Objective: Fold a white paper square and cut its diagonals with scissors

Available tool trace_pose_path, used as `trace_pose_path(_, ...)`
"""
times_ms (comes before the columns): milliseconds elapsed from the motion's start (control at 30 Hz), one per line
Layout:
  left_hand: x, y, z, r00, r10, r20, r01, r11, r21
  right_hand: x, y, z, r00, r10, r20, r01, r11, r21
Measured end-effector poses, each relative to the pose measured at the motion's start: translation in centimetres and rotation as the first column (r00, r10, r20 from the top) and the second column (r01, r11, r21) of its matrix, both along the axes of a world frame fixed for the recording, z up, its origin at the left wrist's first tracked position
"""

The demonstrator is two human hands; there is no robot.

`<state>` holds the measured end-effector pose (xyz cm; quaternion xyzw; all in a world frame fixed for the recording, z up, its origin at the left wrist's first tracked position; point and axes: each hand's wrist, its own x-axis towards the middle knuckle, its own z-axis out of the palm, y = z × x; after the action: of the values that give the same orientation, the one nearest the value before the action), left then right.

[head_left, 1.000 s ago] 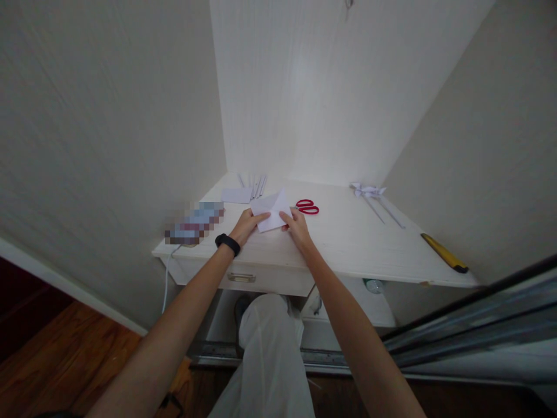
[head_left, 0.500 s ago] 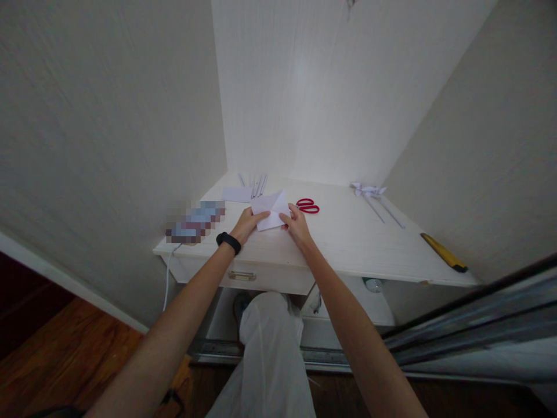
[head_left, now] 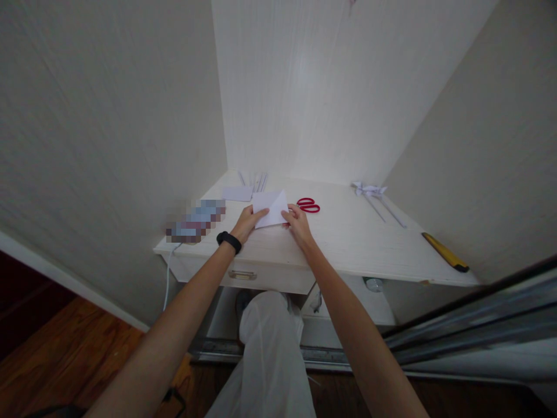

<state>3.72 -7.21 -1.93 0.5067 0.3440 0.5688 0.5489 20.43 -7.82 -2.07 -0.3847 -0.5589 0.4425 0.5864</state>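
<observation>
A white sheet of paper with a diagonal crease is held between both hands, just above the front part of the white desk. My left hand grips its left edge, thumb on top, and a black band circles that wrist. On the opposite edge, my right hand pinches the paper, thumb uppermost and fingers partly hidden beneath. Red-handled scissors lie just beyond the right hand, their blades out of sight behind the fingers and paper. Behind the left hand rests another white paper piece.
Thin paper sticks lie at the back. Folded paper pinwheels on sticks are at the right rear. A yellow-and-black cutter-like tool lies by the right wall. A blurred-out object with a white cable sits at the left.
The paper now looks flatter and more squared, its lower edge slightly higher. Both hands keep hold of it in nearly the same place.
</observation>
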Motion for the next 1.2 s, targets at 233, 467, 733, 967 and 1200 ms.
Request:
trace_pose_path(233, -0.08, 0.07, -0.33, 1.000, 0.012, -0.017, -0.012, 1.000, 0.014, -0.02, 0.19, -0.26, 0.997, -0.072, -0.011, 0.072, 0.997, 0.033)
trace_pose_path(467, -0.20, 0.16, -0.38, 0.977, 0.036, -0.211, -0.018, 0.996, 0.088, -0.04, 0.19, -0.38, 0.994, -0.102, 0.041, 0.099, 0.993, 0.065)
trace_pose_path(733, -0.22, 0.01, -0.31, 0.974, -0.002, -0.227, 0.020, 0.997, 0.077, -0.05, -0.01, -0.12, 0.998, -0.056, 0.008, 0.055, 0.997, 0.055)
trace_pose_path(967, -0.17, -0.11, 0.03, 0.985, -0.029, -0.170, 0.044, 0.995, 0.084, 0.03, 0.49, -0.46, 0.996, -0.076, -0.038, 0.077, 0.996, 0.036)
trace_pose_path(1200, -0.01, -0.63, 0.53, 0.982, -0.108, -0.157, 0.125, 0.987, 0.104, 0.22, 0.85, -0.90, 0.996, -0.086, -0.030, 0.088, 0.995, 0.049)
